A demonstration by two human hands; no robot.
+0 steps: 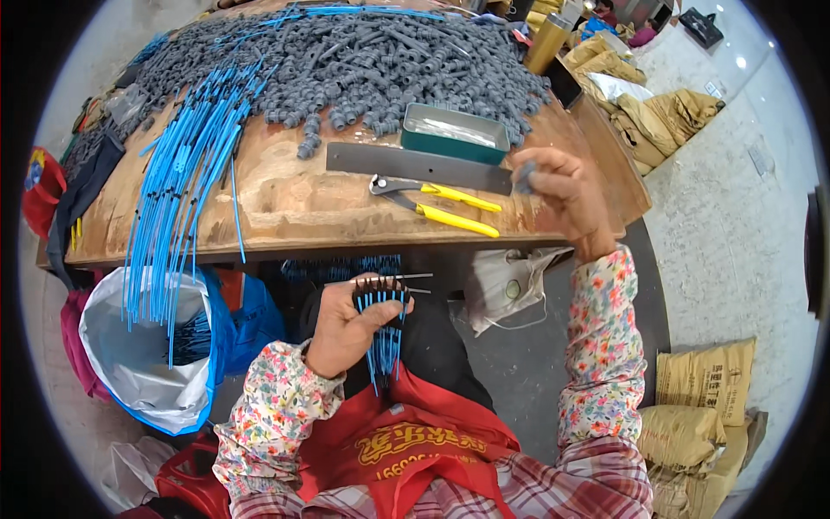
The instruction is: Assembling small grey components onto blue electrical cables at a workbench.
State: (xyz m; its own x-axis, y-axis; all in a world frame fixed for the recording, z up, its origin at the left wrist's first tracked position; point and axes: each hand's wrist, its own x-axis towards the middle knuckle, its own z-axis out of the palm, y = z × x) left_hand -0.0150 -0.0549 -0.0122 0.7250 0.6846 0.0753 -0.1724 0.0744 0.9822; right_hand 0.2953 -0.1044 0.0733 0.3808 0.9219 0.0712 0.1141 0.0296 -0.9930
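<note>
My left hand (341,330) is closed round a bundle of thin blue sticks with black ends (386,329), held upright over my lap below the table edge. Two thin pale rods (418,276) stick out sideways past its fingers. My right hand (560,192) is raised above the table's right front part, thumb and fingers pinched on a small grey piece (524,176), blurred. Just left of it lie a flat dark metal bar (415,164) and end-cutting pliers with yellow handles (458,227). Behind the bar sits a green open box (454,154) with thin pale rods inside.
Grey plastic fittings (372,69) are heaped across the back of the wooden table (285,203). More blue sticks (186,164) hang over its front left edge above a white-lined blue bag (143,381). A gold flask (548,43) stands back right; tan sacks (705,381) lie on the floor.
</note>
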